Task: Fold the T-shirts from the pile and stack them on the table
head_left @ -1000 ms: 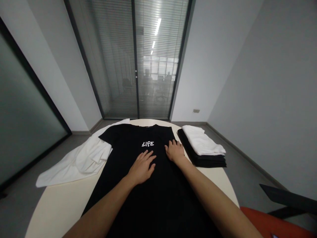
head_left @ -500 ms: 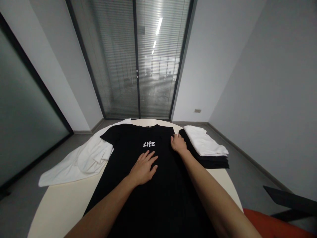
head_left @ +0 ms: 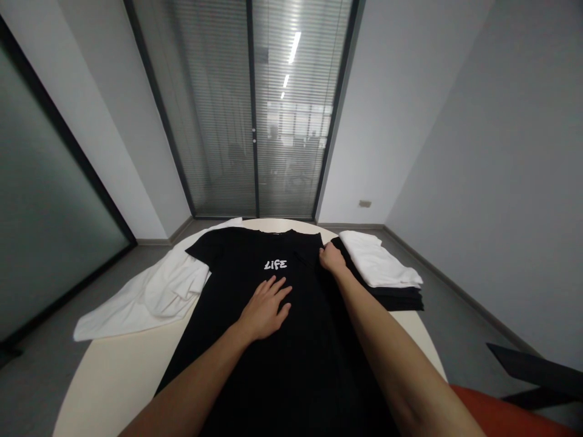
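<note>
A black T-shirt [head_left: 291, 364] with small white lettering lies spread out on the round table, its collar at the far side. My left hand [head_left: 266, 309] rests flat on its chest just below the lettering, fingers spread. At the shirt's right sleeve, my right hand [head_left: 332, 258] has its fingers closed on the black fabric. The left sleeve lies stretched out over a crumpled white garment. Part of the right sleeve is hidden behind my right hand.
The white garment [head_left: 155, 294] hangs over the table's left edge. Folded black clothes [head_left: 401, 300] with a folded white one [head_left: 378, 261] on top are stacked at the right. A pale tabletop [head_left: 109, 376] shows at left. An orange chair [head_left: 492, 413] stands at lower right.
My right hand's fingers have drawn together on the sleeve, and the hand has shifted slightly to the right. My left hand has stayed in place on the shirt.
</note>
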`<state>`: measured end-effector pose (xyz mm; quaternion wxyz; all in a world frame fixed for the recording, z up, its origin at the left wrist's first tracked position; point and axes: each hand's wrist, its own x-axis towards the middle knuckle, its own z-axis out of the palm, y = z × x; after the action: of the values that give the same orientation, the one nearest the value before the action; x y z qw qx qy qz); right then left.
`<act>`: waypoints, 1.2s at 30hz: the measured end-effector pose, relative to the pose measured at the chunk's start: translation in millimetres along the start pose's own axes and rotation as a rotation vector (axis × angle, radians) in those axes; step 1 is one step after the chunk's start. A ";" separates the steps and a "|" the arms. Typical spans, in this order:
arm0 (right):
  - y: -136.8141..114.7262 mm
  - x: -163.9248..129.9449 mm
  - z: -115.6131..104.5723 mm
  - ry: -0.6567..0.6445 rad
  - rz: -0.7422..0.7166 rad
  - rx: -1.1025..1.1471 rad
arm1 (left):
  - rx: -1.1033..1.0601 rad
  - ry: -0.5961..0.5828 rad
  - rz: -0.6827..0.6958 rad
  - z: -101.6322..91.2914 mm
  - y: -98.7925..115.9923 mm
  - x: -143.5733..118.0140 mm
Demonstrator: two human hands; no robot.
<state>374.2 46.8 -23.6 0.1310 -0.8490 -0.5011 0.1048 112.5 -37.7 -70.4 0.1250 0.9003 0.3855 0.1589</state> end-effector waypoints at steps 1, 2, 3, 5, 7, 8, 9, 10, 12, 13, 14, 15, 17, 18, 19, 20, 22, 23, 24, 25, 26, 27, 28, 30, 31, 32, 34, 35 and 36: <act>-0.3 0.2 -1.4 0.012 -0.010 0.003 | 0.002 -0.002 0.001 0.2 -0.4 0.0; -0.5 0.4 -2.6 0.022 -0.020 0.004 | 0.003 -0.004 0.000 0.2 -0.7 0.1; -0.7 0.6 -3.7 0.029 -0.030 0.003 | 0.003 -0.007 0.000 0.1 -0.7 0.1; -1.1 0.7 -5.5 0.029 -0.048 -0.004 | 0.000 -0.009 -0.004 -0.3 -0.2 0.2; -1.8 0.5 -6.6 0.002 -0.071 -0.017 | -0.003 -0.005 -0.008 -1.0 0.9 0.2; -2.3 0.2 -7.0 -0.021 -0.084 -0.027 | -0.002 -0.004 -0.010 -1.3 1.6 0.1; -2.8 -0.2 -7.4 -0.046 -0.097 -0.038 | 0.001 -0.004 -0.010 -1.6 2.2 0.0; -3.3 -0.7 -7.8 -0.071 -0.108 -0.049 | 0.006 -0.003 -0.010 -2.0 2.8 -0.2; -4.3 -2.2 -9.0 -0.108 -0.112 -0.073 | 0.013 -0.003 -0.008 -2.6 3.6 -0.5; -4.9 -3.2 -9.9 -0.115 -0.104 -0.083 | 0.013 -0.001 -0.008 -3.0 3.9 -0.7; -5.5 -4.3 -11.1 -0.117 -0.087 -0.094 | 0.013 -0.001 -0.008 -3.4 4.2 -0.8; -6.3 -5.6 -12.5 -0.114 -0.061 -0.105 | 0.012 0.000 -0.009 -3.8 4.4 -0.9; -8.4 -9.0 -16.1 -0.109 -0.003 -0.126 | 0.011 -0.004 -0.012 -4.8 4.9 -0.8; -9.9 -11.1 -18.2 -0.109 0.017 -0.134 | 0.014 -0.008 -0.013 -5.2 5.1 -0.7; -11.8 -13.6 -20.5 -0.109 0.025 -0.140 | 0.019 -0.012 -0.015 -5.7 5.4 -0.5; -14.2 -16.5 -22.8 -0.105 0.020 -0.143 | 0.023 -0.016 -0.017 -6.1 5.7 -0.3; -20.4 -23.6 -27.0 -0.081 -0.020 -0.142 | 0.029 -0.022 -0.021 -6.7 6.2 -0.2; -24.3 -27.7 -28.6 -0.066 -0.049 -0.138 | 0.029 -0.022 -0.023 -6.8 6.5 -0.1; -28.5 -32.0 -29.7 -0.053 -0.082 -0.133 | 0.027 -0.020 -0.024 -6.8 6.7 -0.2; -33.0 -36.3 -30.2 -0.044 -0.118 -0.125 | 0.022 -0.014 -0.025 -6.7 6.7 -0.2; -37.6 -40.5 -30.0 -0.040 -0.158 -0.116 | 0.016 -0.004 -0.027 -6.5 6.7 -0.3; -42.1 -44.4 -29.1 -0.040 -0.199 -0.106 | 0.008 0.010 -0.028 -6.1 6.4 -0.3; -46.4 -47.9 -27.6 -0.044 -0.241 -0.094 | 0.000 0.027 -0.032 -5.6 6.0 -0.3; -53.1 -53.6 -23.1 -0.072 -0.325 -0.071 | -0.015 0.063 -0.038 -4.4 4.9 -0.4; -55.4 -55.8 -20.6 -0.096 -0.365 -0.061 | -0.021 0.078 -0.040 -3.6 4.2 -0.5; -56.7 -57.7 -18.1 -0.123 -0.401 -0.053 | -0.025 0.090 -0.041 -2.9 3.6 -0.5; -56.7 -61.1 -14.3 -0.175 -0.455 -0.045 | -0.030 0.105 -0.037 -1.7 2.6 -0.7; -55.6 -62.8 -13.1 -0.193 -0.469 -0.046 | -0.032 0.110 -0.034 -1.2 2.4 -0.7; -53.9 -64.7 -12.4 -0.203 -0.472 -0.050 | -0.033 0.115 -0.029 -0.9 2.4 -0.8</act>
<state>302.8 13.6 8.8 0.0797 -0.6968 -0.6982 0.1435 113.2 -39.8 -68.8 0.1196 0.8818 0.4025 0.2148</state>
